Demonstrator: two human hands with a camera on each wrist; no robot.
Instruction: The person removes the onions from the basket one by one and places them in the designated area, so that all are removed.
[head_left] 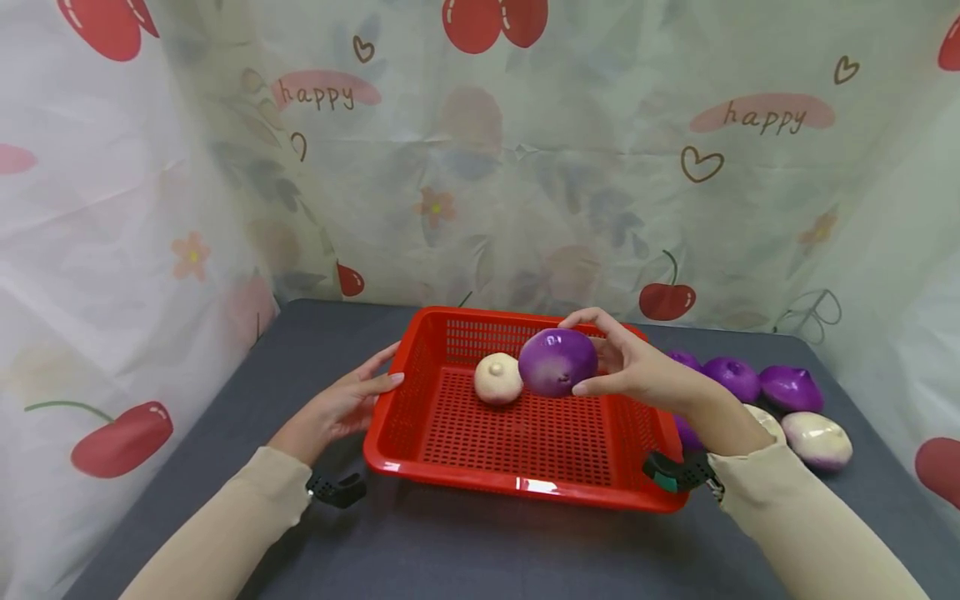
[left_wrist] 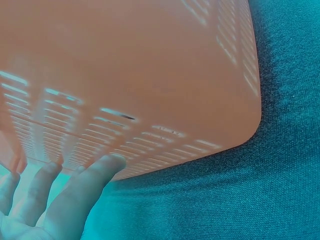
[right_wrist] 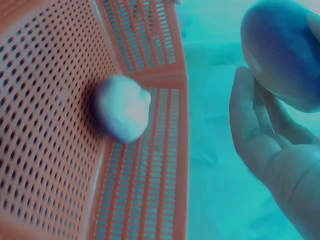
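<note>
My right hand (head_left: pixel 633 368) holds a glossy purple turnip (head_left: pixel 557 363) with a whitish patch, between the thumb and fingers, raised over the red plastic basket (head_left: pixel 525 493). In the right wrist view the held turnip (right_wrist: pixel 282 52) shows at the upper right, beyond the basket wall. A second turnip (head_left: pixel 498 379), pale with a small nub, lies in the basket toward the back. My left hand (head_left: pixel 337 410) grips the basket's left side, thumb at the rim. Its fingers (left_wrist: pixel 82 192) touch the slotted outer wall in the left wrist view.
Right of the basket, several purple turnips (head_left: pixel 791 389) and pale turnips (head_left: pixel 817 439) lie grouped on the grey table (head_left: pixel 480 554), some partly hidden behind my right arm. A printed curtain (head_left: pixel 525 183) hangs behind and along both sides. A thin cord (head_left: pixel 813 312) is at the back right.
</note>
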